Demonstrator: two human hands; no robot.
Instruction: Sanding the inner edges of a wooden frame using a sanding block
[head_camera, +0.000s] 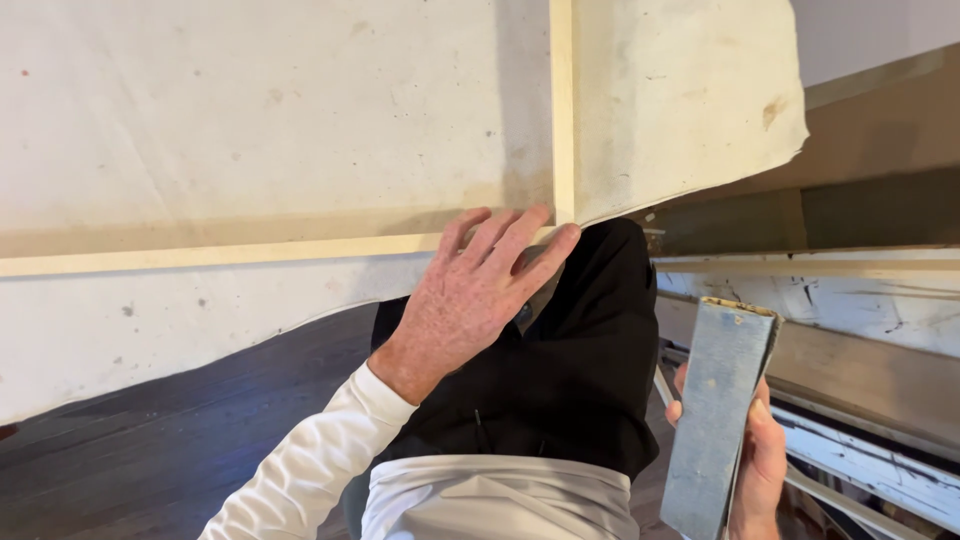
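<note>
- Cloth (250, 110), a big off-white sheet with small spots and a brown stain near its far right edge, fills the upper part of the view; it looks laid there to cover whatever lies under it.
- Strips of pale tape (200, 255) cross the cloth, one long band running left to right and a second (562, 100) going straight up from it, so that they meet at a corner, seemingly to join and fix the sheets.
- Dark wooden floor (150, 450) shows below the cloth's wavy lower edge.
- White-painted boards (850, 300), scuffed and stacked, lie to the right of the cloth.
- Black trousers (580, 370) and a white shirt hem belong to the person, who stands just below the tape corner.
- Left hand (480, 295), in a white sleeve, is spread flat with its fingertips on the tape corner, as if pressing it down.
- Right hand (760, 460), below and right of the cloth, is wrapped around a grey-blue sanding block (715, 410), held upright and away from the cloth, apparently kept ready.
</note>
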